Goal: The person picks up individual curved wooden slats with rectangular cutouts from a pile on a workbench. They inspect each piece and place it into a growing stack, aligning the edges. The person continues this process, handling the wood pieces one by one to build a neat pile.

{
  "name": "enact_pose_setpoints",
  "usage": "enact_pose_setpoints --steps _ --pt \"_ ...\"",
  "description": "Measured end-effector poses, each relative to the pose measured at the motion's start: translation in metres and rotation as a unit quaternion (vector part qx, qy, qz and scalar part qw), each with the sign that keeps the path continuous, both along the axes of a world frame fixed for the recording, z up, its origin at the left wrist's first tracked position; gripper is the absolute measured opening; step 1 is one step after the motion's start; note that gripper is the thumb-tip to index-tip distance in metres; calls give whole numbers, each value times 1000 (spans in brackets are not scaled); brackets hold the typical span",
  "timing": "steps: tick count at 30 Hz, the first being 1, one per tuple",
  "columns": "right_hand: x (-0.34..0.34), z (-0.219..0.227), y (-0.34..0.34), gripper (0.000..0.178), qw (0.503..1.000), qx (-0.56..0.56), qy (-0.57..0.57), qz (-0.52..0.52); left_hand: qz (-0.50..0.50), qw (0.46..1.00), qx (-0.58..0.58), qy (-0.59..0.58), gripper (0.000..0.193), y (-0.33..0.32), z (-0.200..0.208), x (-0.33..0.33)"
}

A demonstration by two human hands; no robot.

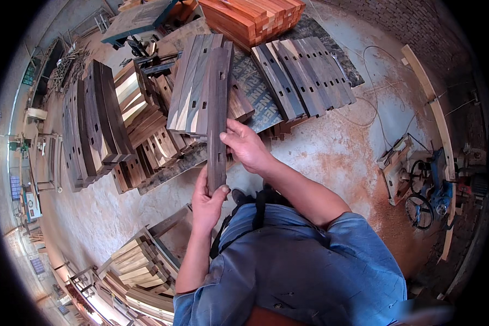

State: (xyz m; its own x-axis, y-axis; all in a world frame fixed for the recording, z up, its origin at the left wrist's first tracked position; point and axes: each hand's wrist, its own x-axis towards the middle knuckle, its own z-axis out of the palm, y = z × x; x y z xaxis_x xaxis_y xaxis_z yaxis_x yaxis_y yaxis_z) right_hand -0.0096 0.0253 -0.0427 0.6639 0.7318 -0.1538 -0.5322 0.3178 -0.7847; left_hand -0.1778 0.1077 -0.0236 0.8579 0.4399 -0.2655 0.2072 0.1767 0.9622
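Observation:
A long dark brown wooden board [217, 103] with small rectangular slots points away from my body. My left hand [205, 202] grips its near end, thumb on the near right corner. Farther up, my right hand [245, 145] is closed on the board's right edge, thumb on top. The far part of the board lies over or just above a stack of slotted boards [187, 87]; whether it touches them I cannot tell. Beyond my right hand, a row of similar slotted boards [304, 76] lies side by side.
Curved slotted boards [95, 119] stand stacked at the left. Reddish timber pieces [250, 24] are piled at the far side. Pale offcuts [138, 266] lie on a rack at the near left. A machine with handwheels [418, 209] stands at the right, near sawdust on the concrete floor.

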Motion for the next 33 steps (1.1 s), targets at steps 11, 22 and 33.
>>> enact_pose_setpoints --steps 11,22,33 --pt "24 -12 -18 40 970 142 192 40 -53 840 539 -35 60 -12 15 21" --pt "46 -22 -4 36 996 -27 53 -71 -64 915 375 135 35 -7 7 46" --pt "89 -17 37 51 879 -361 -296 -99 66 985 -112 109 29 20 -33 88"
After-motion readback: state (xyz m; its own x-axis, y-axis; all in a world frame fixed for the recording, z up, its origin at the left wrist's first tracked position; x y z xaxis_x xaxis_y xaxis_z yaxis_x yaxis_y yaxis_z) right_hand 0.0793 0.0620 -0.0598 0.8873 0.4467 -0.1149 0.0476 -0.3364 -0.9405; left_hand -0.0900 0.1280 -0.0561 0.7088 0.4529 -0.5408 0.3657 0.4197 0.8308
